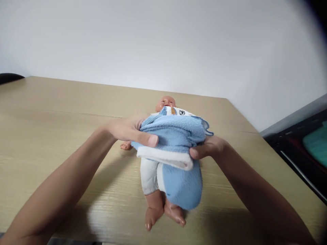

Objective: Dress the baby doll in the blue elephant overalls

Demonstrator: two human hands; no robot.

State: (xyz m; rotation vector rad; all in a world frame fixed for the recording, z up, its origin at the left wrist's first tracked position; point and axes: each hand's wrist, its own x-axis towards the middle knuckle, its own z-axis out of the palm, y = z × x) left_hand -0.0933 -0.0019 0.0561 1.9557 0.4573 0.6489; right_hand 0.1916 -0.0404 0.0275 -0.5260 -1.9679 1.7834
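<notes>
A baby doll (154,206) in white clothes lies on its back on the table, head at the far side and feet toward me. Over its trunk I hold a bunched light-blue terry cloth (173,131). It has a white band along its near edge, a stitched eye and an orange patch at the far end, and a small loop at the right. A rounded blue flap hangs over one doll leg. My left hand (134,131) grips the cloth's left side, thumb on top. My right hand (208,146) pinches its right side; the fingers beneath are hidden.
The light wooden table (63,112) spans the view, with a pale wall (163,44) behind it. To the right, beyond the table edge, stands a dark object (293,153) with something teal in it. A black rounded shape (11,78) shows at the far left.
</notes>
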